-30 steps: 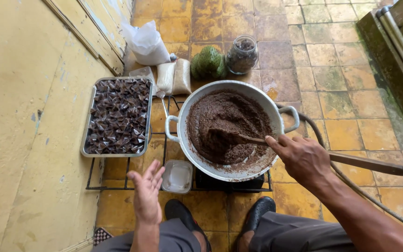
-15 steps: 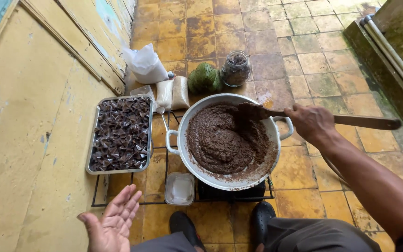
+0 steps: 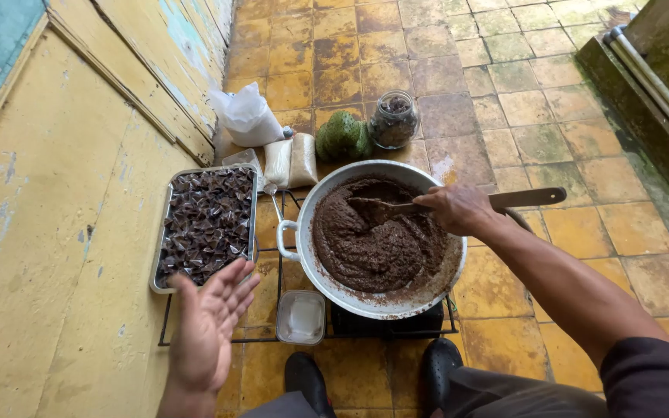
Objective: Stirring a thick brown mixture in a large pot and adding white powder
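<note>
The wooden spoon (image 3: 427, 206), blade sunk in the brown paste (image 3: 377, 240) filling the pan (image 3: 327, 288) on a black rack (image 3: 272, 271), is gripped by the right hand (image 3: 458, 209), while the left hand (image 3: 209, 325) hovers open-palmed, empty, beside a tray of dark wrapped pieces (image 3: 207, 224).

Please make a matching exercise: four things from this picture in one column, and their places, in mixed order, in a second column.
1. flat wooden stirring spoon
2. rectangular metal tray of dark pieces
3. bumpy green fruit
4. small square clear plastic tub

a. left of the big metal pan
b. in the right hand
c. beside the glass jar
d. nearest the open left hand

Pairs: 1-b, 2-a, 3-c, 4-d
</note>
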